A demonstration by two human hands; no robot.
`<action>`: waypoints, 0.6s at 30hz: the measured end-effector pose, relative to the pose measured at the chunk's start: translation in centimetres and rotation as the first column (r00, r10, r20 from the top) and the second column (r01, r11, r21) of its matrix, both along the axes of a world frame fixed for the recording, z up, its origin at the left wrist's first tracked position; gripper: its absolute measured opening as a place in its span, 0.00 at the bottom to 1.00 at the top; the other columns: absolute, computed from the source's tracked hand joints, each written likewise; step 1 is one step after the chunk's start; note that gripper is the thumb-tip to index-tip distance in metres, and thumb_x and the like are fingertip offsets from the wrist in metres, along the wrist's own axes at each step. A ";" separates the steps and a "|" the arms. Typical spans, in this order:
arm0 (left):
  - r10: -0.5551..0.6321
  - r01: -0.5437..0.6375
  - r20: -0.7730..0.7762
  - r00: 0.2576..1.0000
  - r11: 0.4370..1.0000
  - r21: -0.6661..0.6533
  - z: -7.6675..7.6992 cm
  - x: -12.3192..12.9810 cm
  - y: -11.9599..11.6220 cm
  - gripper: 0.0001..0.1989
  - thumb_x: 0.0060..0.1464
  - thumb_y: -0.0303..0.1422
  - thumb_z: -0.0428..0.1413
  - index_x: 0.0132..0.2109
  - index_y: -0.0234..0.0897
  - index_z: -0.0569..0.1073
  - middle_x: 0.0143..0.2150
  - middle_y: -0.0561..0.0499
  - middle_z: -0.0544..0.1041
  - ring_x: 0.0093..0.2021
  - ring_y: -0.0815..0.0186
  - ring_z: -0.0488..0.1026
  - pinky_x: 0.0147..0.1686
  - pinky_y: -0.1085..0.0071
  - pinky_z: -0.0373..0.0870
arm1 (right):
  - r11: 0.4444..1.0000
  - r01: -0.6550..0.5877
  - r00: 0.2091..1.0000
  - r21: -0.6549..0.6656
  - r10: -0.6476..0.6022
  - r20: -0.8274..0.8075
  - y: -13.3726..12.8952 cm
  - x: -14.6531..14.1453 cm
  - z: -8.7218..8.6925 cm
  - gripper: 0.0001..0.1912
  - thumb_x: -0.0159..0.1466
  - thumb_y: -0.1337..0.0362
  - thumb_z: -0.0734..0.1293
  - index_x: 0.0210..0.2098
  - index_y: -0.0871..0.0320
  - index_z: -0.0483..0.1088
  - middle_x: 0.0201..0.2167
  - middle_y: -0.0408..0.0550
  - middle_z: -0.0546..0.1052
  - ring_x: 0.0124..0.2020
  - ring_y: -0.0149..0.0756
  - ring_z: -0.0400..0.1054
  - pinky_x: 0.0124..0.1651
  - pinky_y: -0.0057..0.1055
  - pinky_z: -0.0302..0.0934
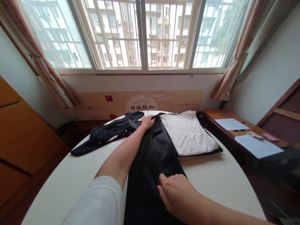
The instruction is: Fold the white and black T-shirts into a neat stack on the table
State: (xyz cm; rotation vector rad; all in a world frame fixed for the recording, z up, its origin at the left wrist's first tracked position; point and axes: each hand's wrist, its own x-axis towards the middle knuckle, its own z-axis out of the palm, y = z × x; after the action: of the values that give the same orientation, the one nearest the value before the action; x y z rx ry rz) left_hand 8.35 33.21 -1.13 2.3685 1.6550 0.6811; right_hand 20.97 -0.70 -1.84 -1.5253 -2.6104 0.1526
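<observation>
A pair of black trousers point(156, 156) lies lengthwise down the middle of the white round table point(211, 181), its near end running out of view. At the far end, my left hand point(147, 122) is closed on the bunched fabric near the waist. My right hand point(175, 190) is curled at the right edge of the trousers, closer to me, with fingers closed on the cloth; its fingertips are partly hidden. To the right lies a folded white garment point(187, 134) on top of black cloth. A crumpled black jacket point(110, 131) with white trim is spread at the left.
Right of the table stands a low wooden bench point(220, 117) holding papers point(257, 145) and small pink notes. A flat printed cardboard box point(91, 101) leans under the barred window. At the left is a wooden cabinet point(18, 134).
</observation>
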 end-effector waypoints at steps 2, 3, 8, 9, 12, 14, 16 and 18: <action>0.049 -0.048 -0.044 0.998 0.999 0.019 -1.0 -0.2 -0.7 0.17 0.66 0.39 0.53 0.55 0.35 0.76 0.56 0.34 0.78 0.60 0.43 0.71 0.63 0.47 0.62 | 1.000 0.008 1.000 -0.013 -0.008 -0.005 -0.1 0.0 0.2 0.10 0.74 0.62 0.61 0.40 0.57 0.72 0.27 0.49 0.81 0.25 0.43 0.76 0.27 0.35 0.49; 0.075 -0.073 -0.079 0.994 0.997 0.030 -1.2 -0.3 -1.0 0.18 0.66 0.39 0.54 0.57 0.34 0.75 0.58 0.33 0.76 0.62 0.42 0.69 0.64 0.46 0.59 | 1.000 0.011 1.000 -0.016 -0.011 -0.013 -0.3 0.0 0.3 0.10 0.74 0.62 0.60 0.40 0.57 0.72 0.28 0.49 0.81 0.25 0.44 0.76 0.27 0.35 0.51; 0.185 -0.150 -0.271 0.945 0.978 0.145 0.3 -1.6 -4.1 0.25 0.68 0.39 0.50 0.65 0.29 0.68 0.68 0.29 0.69 0.68 0.43 0.64 0.67 0.47 0.55 | 0.984 -0.107 0.983 0.143 0.126 -0.131 -1.2 -0.2 -0.1 0.17 0.73 0.50 0.63 0.45 0.58 0.73 0.41 0.55 0.81 0.43 0.51 0.77 0.45 0.40 0.67; 0.156 -0.114 -0.275 0.949 0.980 0.163 0.6 -2.1 -5.3 0.26 0.69 0.39 0.48 0.68 0.29 0.66 0.70 0.29 0.66 0.70 0.44 0.62 0.68 0.48 0.54 | 0.964 -0.173 0.968 0.199 0.204 -0.146 -1.3 -0.2 -0.5 0.21 0.72 0.47 0.64 0.49 0.59 0.73 0.47 0.59 0.81 0.50 0.53 0.75 0.52 0.43 0.68; -0.052 0.105 -0.316 0.947 0.982 0.154 0.3 -4.0 -9.8 0.32 0.71 0.42 0.45 0.75 0.31 0.58 0.78 0.34 0.57 0.76 0.49 0.54 0.72 0.53 0.49 | 0.885 -0.363 0.909 0.292 0.405 -0.097 -1.5 -0.4 -2.2 0.29 0.74 0.51 0.62 0.68 0.61 0.64 0.68 0.63 0.70 0.71 0.55 0.61 0.70 0.50 0.56; -0.150 0.184 -0.355 0.923 0.981 0.062 -0.7 -5.3 -12.6 0.34 0.71 0.46 0.44 0.77 0.35 0.56 0.79 0.38 0.54 0.78 0.50 0.50 0.74 0.53 0.46 | 0.857 -0.434 0.886 0.277 0.462 -0.039 -1.7 -0.6 -3.3 0.31 0.76 0.58 0.59 0.74 0.62 0.56 0.75 0.61 0.61 0.77 0.51 0.50 0.75 0.53 0.50; -0.146 0.139 -0.375 0.915 0.989 -0.045 -1.7 -6.2 -14.4 0.35 0.72 0.49 0.42 0.77 0.36 0.55 0.80 0.38 0.51 0.79 0.49 0.47 0.74 0.50 0.45 | 0.838 -0.472 0.870 0.275 0.493 -0.009 -2.0 -0.9 -4.4 0.32 0.77 0.59 0.58 0.76 0.63 0.51 0.75 0.61 0.58 0.77 0.50 0.49 0.75 0.55 0.49; -0.088 0.052 -0.376 0.923 0.993 -0.107 -2.1 -6.7 -15.2 0.39 0.71 0.53 0.40 0.78 0.33 0.53 0.80 0.35 0.49 0.80 0.47 0.45 0.74 0.48 0.46 | 0.802 -0.502 0.848 0.324 0.529 0.003 -2.4 -1.2 -5.5 0.30 0.78 0.59 0.58 0.76 0.62 0.52 0.74 0.62 0.61 0.76 0.50 0.53 0.74 0.56 0.51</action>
State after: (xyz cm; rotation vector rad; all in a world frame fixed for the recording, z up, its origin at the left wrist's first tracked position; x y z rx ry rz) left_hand 1.64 18.00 -3.25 2.5957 1.6815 0.1251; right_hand 19.74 -3.08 -7.37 -0.6626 -2.7415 -0.1461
